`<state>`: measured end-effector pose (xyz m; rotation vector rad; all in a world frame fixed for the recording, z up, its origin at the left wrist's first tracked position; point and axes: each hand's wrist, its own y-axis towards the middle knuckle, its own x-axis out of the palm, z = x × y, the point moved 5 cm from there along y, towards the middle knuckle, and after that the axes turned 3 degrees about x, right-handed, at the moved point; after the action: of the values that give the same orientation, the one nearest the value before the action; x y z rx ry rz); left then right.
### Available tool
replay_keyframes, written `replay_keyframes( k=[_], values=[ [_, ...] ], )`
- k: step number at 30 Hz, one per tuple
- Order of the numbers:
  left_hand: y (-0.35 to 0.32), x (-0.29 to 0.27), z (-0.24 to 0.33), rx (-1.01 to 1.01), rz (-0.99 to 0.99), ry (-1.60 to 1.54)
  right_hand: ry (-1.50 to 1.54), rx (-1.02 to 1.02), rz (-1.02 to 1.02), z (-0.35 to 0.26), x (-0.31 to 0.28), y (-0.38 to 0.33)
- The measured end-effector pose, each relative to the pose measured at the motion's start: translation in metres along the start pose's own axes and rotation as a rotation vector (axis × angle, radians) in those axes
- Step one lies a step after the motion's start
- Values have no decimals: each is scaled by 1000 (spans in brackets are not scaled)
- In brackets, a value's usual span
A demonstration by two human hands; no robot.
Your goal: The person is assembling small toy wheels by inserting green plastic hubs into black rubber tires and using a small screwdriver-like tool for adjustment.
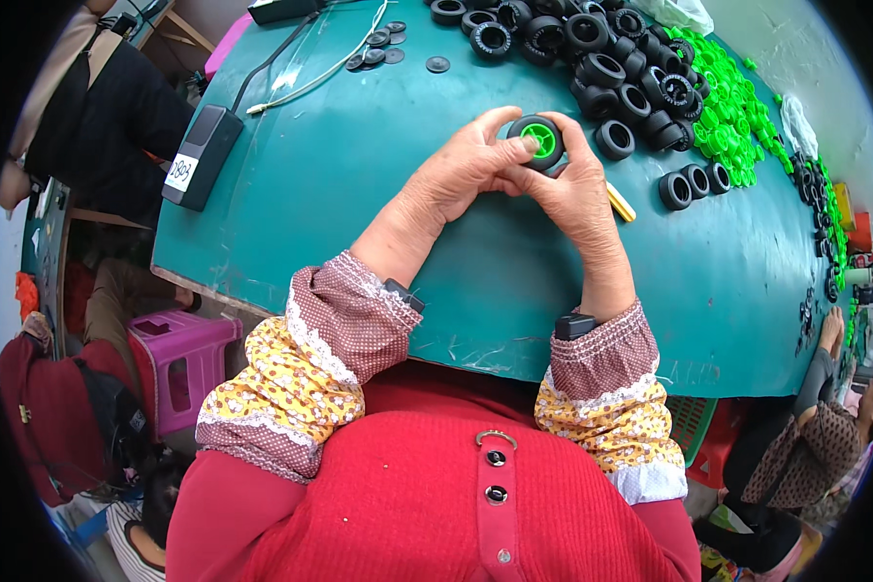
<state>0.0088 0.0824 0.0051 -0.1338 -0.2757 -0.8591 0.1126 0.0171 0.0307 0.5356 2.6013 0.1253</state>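
Between both hands, above the green tabletop, is a small toy wheel (537,143): a black tyre with a bright green spoked hub inside it. My left hand (475,163) grips its left side, the thumb pressing on the hub. My right hand (574,184) curls round the right side, its fingers over the tyre's top and its thumb below. A yellow-handled tool (621,203) lies on the table beside my right wrist, partly hidden by it. Just right of my right fingers lies a loose black tyre (614,140).
A pile of black tyres (601,70) and a heap of green hubs (732,116) cover the far right. Three tyres (695,182) stand in a row nearer. Black discs (376,48), a white cable (325,73) and a black power box (204,155) lie left. Other people sit at both sides.
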Motion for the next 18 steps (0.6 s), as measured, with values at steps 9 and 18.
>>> replay_keyframes(
  k=[9, 18],
  values=[
    [2, -4, -2, -71, 49, -346, -81, -48, 63, -9, 1, -4],
    [3, -6, 3, -5, 64, -212, 25, -11, -7, -12, 7, -6]
  ],
)
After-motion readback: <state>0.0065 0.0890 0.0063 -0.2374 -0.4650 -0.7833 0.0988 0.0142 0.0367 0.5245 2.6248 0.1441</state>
